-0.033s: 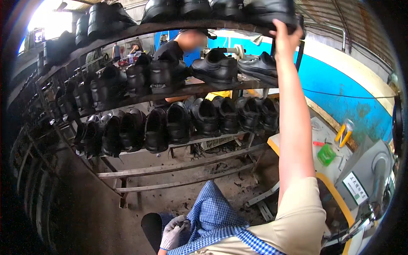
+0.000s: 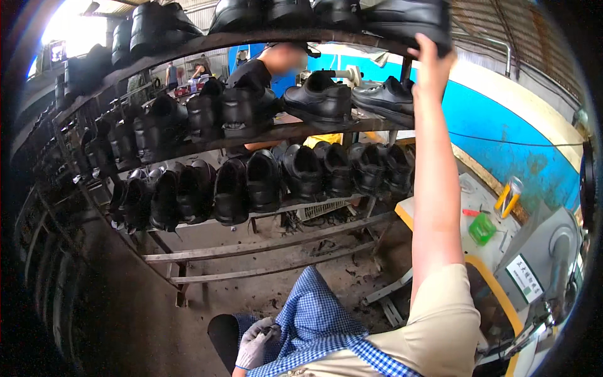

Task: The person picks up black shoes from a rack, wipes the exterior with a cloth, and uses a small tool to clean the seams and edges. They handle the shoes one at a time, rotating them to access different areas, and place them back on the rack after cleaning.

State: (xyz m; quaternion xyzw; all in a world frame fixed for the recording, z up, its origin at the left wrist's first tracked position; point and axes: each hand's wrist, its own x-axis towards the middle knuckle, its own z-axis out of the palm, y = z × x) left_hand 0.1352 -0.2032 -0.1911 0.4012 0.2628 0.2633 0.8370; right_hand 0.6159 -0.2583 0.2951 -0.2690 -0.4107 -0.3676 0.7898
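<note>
At the upper right, my bare right hand (image 2: 432, 66) reaches up with its fingers closed on a black shoe (image 2: 414, 22) at the end of the top shelf (image 2: 251, 43). The shoe's far side is cut off by the picture's upper edge. Low by my lap, my left hand (image 2: 254, 345) wears a pale glove, and its fingers are curled round something small and dark that I cannot make out. Beneath my raised arm, another black shoe (image 2: 383, 103) stands at the right end of the middle shelf (image 2: 276, 133).
Rows of black shoes (image 2: 264, 179) fill the rack to the left. Behind it is a person (image 2: 248, 75) in dark clothing. On the right, a worktable (image 2: 461, 235) holds a green container (image 2: 482, 229) beside a grey machine (image 2: 546, 245). Bare rack rails (image 2: 251, 251) run low ahead.
My right hand and the shoe in it have shifted a little to the right, past the shelf's end. The left hand stays by my lap.
</note>
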